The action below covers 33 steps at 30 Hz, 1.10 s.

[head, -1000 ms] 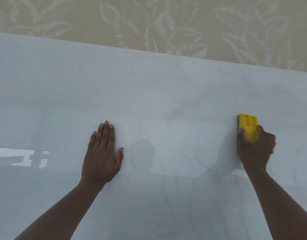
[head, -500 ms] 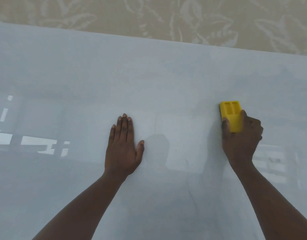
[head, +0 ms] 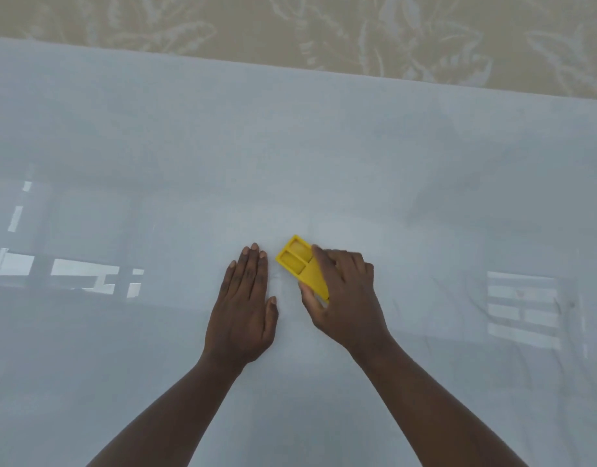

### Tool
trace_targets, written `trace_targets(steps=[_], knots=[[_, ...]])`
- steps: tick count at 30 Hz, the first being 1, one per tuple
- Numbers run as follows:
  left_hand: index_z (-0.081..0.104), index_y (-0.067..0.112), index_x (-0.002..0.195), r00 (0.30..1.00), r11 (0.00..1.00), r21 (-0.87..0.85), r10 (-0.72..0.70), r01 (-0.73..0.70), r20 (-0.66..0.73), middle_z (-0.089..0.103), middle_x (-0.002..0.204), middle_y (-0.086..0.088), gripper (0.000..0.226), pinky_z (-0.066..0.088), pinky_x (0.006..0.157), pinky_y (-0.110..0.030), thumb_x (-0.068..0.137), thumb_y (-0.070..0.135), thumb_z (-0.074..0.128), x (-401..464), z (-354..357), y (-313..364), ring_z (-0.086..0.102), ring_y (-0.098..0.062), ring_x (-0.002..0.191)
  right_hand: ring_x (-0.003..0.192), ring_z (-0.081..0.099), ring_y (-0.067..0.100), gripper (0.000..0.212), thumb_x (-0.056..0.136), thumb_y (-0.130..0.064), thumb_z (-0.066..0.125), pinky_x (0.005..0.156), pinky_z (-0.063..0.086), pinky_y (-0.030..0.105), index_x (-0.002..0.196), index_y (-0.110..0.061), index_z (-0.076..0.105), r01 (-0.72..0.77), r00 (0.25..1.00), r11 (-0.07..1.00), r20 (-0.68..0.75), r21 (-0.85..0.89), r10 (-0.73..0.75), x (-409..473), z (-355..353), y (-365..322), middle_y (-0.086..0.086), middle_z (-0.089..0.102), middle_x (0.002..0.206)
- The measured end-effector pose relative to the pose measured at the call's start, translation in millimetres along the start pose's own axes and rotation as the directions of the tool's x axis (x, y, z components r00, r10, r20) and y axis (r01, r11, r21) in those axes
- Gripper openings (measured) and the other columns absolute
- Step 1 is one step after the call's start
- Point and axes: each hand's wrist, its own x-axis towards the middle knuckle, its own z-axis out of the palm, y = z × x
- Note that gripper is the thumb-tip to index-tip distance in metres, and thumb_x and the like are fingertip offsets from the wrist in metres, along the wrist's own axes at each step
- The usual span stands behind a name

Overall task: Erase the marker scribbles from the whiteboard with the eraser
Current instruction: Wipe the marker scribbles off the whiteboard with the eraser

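On the glossy pale whiteboard, the left hand lies flat, fingers straight, holding nothing. Just beside it, the right hand grips the yellow plastic eraser, mid-wipe. Faint scribbles rightward probably need wiping next.

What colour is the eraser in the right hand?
Yellow; the eraser shows clearly in the head view.

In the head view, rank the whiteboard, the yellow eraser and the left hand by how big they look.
1. Whiteboard, fills most of the view.
2. Left hand, flat on the board.
3. Eraser, smallest, though the right hand covers part of it.
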Motion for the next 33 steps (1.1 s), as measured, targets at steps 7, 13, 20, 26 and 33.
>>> trace_targets(steps=[7,13,20,26,33], knots=[[0.032,-0.006,0.153,0.997,0.996,-0.024,0.082,-0.082,0.001,0.028,0.163,-0.021,0.068,0.022,0.125,-0.047,0.094,0.026,0.038,17.2,5.9,52.2,0.023,-0.033,0.154,0.098,0.057,0.028,0.053,0.087,-0.036,0.065,0.080,0.039,0.037,0.130,-0.006,0.058,-0.085,0.996,0.996,-0.012,-0.030,0.085,-55.7,-40.4,55.2,0.008,0.059,0.113],[0.027,-0.005,0.155,0.998,0.998,-0.020,0.062,-0.062,0.028,0.023,0.165,-0.022,0.069,0.022,0.127,-0.050,0.095,0.027,0.035,29.8,27.8,117.4,0.019,-0.032,0.156,0.100,0.052,0.032,0.055,0.088,-0.036,0.060,0.083,0.039,0.039,0.134,-0.005,0.054,-0.376,0.925,0.924,-0.076,-0.063,0.372,-67.4,-87.3,136.0,0.012,0.055,0.116],[0.025,-0.004,0.157,0.992,0.989,0.076,0.120,-0.123,0.047,0.024,0.165,-0.021,0.067,0.021,0.126,-0.051,0.098,0.029,0.031,17.3,45.9,128.5,0.021,-0.034,0.155,0.111,0.048,0.035,0.055,0.092,-0.034,0.062,0.092,0.036,0.041,0.139,-0.010,0.049,-0.635,0.770,0.769,-0.131,-0.073,0.624,-84.2,-144.8,243.5,0.017,0.052,0.123],[0.021,-0.003,0.158,0.994,0.988,0.115,0.103,-0.108,0.045,0.020,0.166,-0.022,0.068,0.018,0.127,-0.051,0.100,0.032,0.030,1.7,38.3,95.7,0.018,-0.035,0.156,0.115,0.048,0.041,0.053,0.094,-0.039,0.058,0.097,0.036,0.044,0.136,-0.008,0.049,-0.836,0.546,0.540,-0.245,-0.098,0.801,-122.0,-191.8,319.3,0.026,0.049,0.125],[0.021,-0.003,0.158,0.997,0.989,0.123,0.074,-0.077,0.031,0.019,0.167,-0.019,0.069,0.017,0.128,-0.050,0.099,0.033,0.030,-2.6,40.0,89.4,0.016,-0.032,0.157,0.114,0.048,0.046,0.055,0.088,-0.047,0.050,0.097,0.039,0.049,0.126,-0.007,0.052,-0.958,0.259,0.285,-0.365,0.018,0.894,-145.2,-199.8,324.1,0.028,0.050,0.123]])
